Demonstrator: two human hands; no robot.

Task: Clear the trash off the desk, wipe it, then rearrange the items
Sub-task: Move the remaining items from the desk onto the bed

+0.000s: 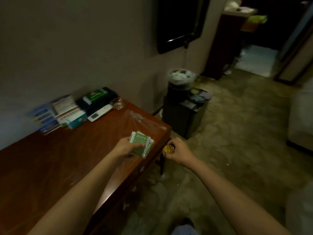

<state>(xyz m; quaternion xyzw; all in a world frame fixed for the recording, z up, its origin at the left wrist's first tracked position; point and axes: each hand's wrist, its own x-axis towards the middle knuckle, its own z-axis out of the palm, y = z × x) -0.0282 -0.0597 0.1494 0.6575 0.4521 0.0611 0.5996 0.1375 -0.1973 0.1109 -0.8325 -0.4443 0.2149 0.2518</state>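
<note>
**Both hands loaded, bin ahead**

Near the frame's centre, the left hand grips a stack of green packets over the desk corner. The right hand curls round a gold-lidded item just off the desk edge. Both look gathered as trash for the full bin at upper centre. Boxes at middle left line the wall, likely kept.

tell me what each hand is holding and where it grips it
The left hand grips a stack of green-and-white packets at its near edge. The right hand holds a round gold object by its rim.
</note>
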